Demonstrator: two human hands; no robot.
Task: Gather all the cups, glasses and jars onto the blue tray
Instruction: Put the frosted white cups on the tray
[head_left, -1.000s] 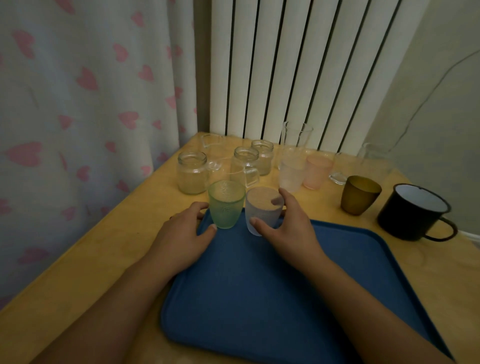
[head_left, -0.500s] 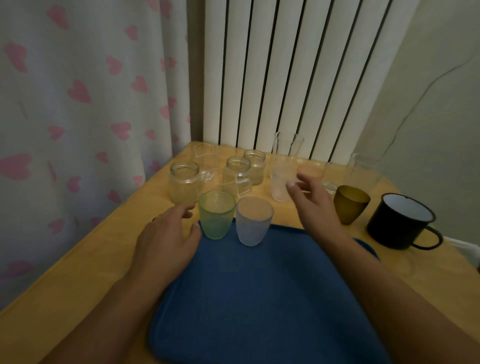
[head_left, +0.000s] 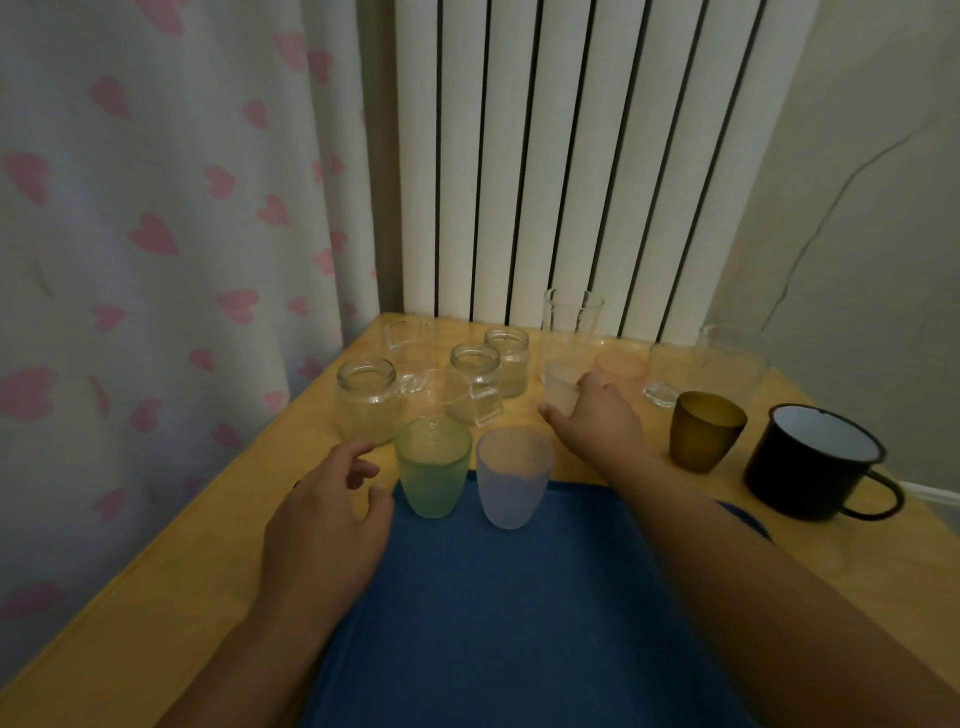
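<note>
Two cups, the green cup (head_left: 432, 467) and the pale blue cup (head_left: 513, 475), stand side by side at the far edge of the blue tray (head_left: 498, 623), leaving room nearer for more; the left hand (head_left: 324, 525) hovers loose and empty beside them, while beyond, the right hand (head_left: 597, 421) closes around a frosted cup (head_left: 562, 387) on the table (head_left: 208, 545), among jars and glasses not yet gathered

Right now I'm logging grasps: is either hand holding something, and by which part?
The right hand wraps the side wall of the frosted white cup, apparently gripping it. The left hand holds nothing.
</note>
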